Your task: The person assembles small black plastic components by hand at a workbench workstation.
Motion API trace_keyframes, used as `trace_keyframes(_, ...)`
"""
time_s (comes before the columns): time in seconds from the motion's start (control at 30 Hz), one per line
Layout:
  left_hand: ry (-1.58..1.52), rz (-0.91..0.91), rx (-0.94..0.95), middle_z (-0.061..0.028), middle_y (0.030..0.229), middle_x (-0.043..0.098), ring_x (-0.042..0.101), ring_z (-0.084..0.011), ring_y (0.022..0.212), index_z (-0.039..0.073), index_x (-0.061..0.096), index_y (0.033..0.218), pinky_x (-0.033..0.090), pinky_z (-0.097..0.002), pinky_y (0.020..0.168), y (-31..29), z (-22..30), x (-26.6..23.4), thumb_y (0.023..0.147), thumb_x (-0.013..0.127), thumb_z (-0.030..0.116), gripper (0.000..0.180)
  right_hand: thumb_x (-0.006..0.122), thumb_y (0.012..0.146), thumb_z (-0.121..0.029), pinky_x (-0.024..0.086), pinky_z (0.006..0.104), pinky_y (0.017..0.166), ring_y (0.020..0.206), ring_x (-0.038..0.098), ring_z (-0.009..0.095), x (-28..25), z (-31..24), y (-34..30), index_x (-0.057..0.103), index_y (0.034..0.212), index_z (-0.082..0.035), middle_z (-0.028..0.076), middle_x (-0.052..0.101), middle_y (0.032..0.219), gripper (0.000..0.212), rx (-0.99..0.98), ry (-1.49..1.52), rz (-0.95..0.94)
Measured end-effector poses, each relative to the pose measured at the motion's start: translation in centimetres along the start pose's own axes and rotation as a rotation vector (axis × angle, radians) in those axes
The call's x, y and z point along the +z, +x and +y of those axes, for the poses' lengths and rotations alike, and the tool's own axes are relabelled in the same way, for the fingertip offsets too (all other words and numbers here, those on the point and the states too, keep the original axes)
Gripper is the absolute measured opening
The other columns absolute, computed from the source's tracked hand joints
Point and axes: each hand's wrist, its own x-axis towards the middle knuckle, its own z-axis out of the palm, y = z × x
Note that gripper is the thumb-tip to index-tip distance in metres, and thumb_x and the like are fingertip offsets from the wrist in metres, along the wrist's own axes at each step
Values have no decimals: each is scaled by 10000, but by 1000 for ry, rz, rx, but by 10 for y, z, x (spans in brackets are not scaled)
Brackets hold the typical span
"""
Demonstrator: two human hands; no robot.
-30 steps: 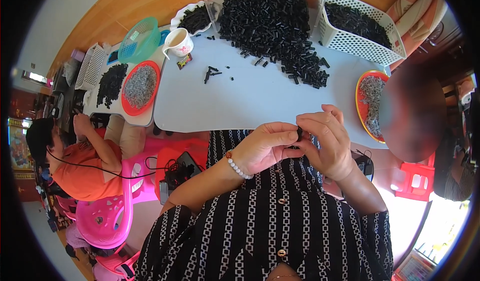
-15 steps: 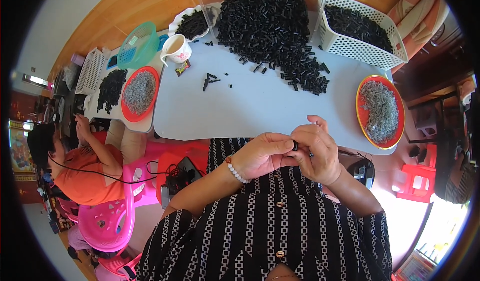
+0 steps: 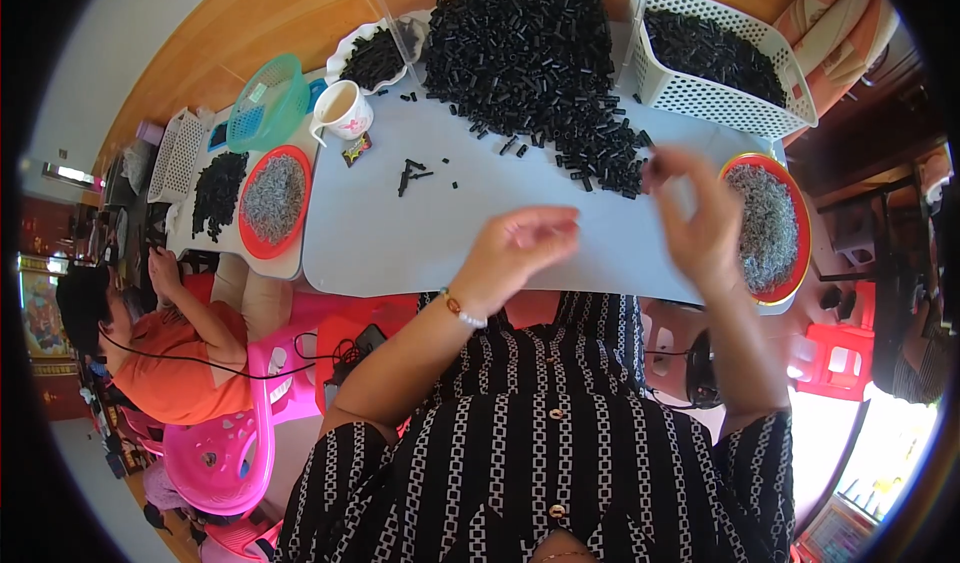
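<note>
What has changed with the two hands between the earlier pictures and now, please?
The hands, joined near the chest earlier, have parted and lifted over the table: the left hand is loosely curled, and the right hand has reached toward the black pile and red tray. Pile, basket and cup stayed put.

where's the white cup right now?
Head view, far left of the table: the white cup stands between the green basket and the big pile of black parts.

White cup [image 3: 343,111], teal basket [image 3: 265,103], pink plastic chair [image 3: 225,443], person in orange shirt [image 3: 180,358]
</note>
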Motion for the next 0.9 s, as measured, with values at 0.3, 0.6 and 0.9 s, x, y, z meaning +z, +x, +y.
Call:
trace_keyframes(0.3, 1154, 493, 446, -86, 828, 641, 620, -278, 792, 88, 697, 852, 503, -384, 691, 87, 2, -49, 752, 691, 149, 116, 630, 818, -123, 501, 380, 759, 814, 648, 259, -59, 94, 98, 533, 1292, -128, 103, 659, 1026, 484, 44, -508, 206)
trace_keyframes(0.6, 1291, 379, 566, -82, 836, 654, 609, -240, 713, 71, 671, 891, 499, -348, 647, 82, -9, -53, 754, 676, 76, 137, 590, 813, -231, 435, 435, 795, 749, 653, 286, -85, 65, -2, 711, 825, -103, 97, 682, 785, 176, 381, -733, -440)
trace_keyframes(0.9, -42, -84, 19, -41, 888, 674, 633, -89, 781, -8, 653, 1115, 522, -215, 736, 7, 15, 9, 891, 611, 38, 233, 632, 767, -145, 351, 399, 880, 823, 636, 253, -71, 73, -40, 717, 859, -107, 78, 691, 818, 131, 284, -839, -467)
